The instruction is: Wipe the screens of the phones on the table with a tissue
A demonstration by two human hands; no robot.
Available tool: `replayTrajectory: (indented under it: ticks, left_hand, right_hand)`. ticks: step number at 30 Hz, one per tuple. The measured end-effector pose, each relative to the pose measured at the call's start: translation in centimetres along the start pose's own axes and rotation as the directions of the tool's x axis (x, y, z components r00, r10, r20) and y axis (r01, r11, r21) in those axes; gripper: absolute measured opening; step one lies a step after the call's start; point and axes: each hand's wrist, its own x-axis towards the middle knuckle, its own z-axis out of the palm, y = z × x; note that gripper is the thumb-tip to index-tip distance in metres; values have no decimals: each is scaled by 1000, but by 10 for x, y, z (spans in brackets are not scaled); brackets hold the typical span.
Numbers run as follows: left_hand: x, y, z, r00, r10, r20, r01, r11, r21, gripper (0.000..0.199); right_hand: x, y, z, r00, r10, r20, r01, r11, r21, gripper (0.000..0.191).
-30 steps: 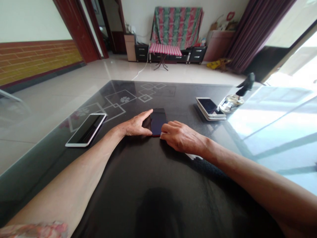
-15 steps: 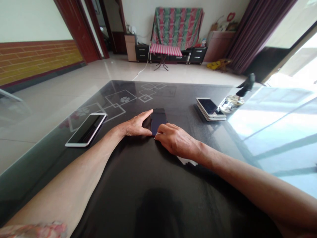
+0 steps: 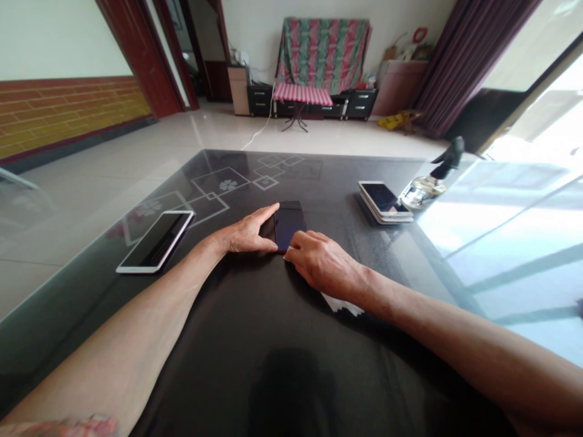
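A dark smartphone (image 3: pixel 288 226) lies flat on the black table, screen up. My left hand (image 3: pixel 247 235) steadies it from the left, with the thumb at its near corner and the fingers at its far corner. At the phone's near right corner, my right hand (image 3: pixel 324 262) is closed around a white cloth or tissue (image 3: pixel 340 304). A bit of that cloth peeks out by the fingertips, and a jagged edge hangs below the wrist. The rest is hidden under the hand.
A white-framed phone or small tablet (image 3: pixel 155 243) lies on the table (image 3: pixel 237 340) at left. To the right, stacked white phones (image 3: pixel 385 201) sit against a clear spray bottle (image 3: pixel 423 189) with a black trigger head. Strong window glare covers the table's right side.
Both hands keep nearly the same places at the phone. My right hand with the cloth has shifted very slightly along the phone's near right edge. The whole view has tilted a little.
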Motion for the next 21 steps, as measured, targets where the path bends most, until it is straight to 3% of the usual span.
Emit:
replayTrajectory:
  ticks: [3, 8, 14, 21]
  left_hand:
    - [1, 1, 1, 1000, -3, -1, 3, 1000, 28, 101]
    - [3, 0, 7, 1000, -14, 21, 12, 995, 97, 106]
    - [5, -5, 14, 1000, 5, -30, -1, 989, 147, 115]
    - [5, -4, 14, 999, -2, -41, 8, 992, 126, 118]
  right_hand:
    - [2, 15, 6, 997, -27, -74, 31, 998, 53, 22]
    - [1, 53, 13, 935, 154, -319, -88, 973, 213, 22]
    - [2, 57, 23, 963, 93, -251, -26, 966, 257, 18]
    - [8, 59, 25, 957, 101, -271, -42, 976, 215, 22]
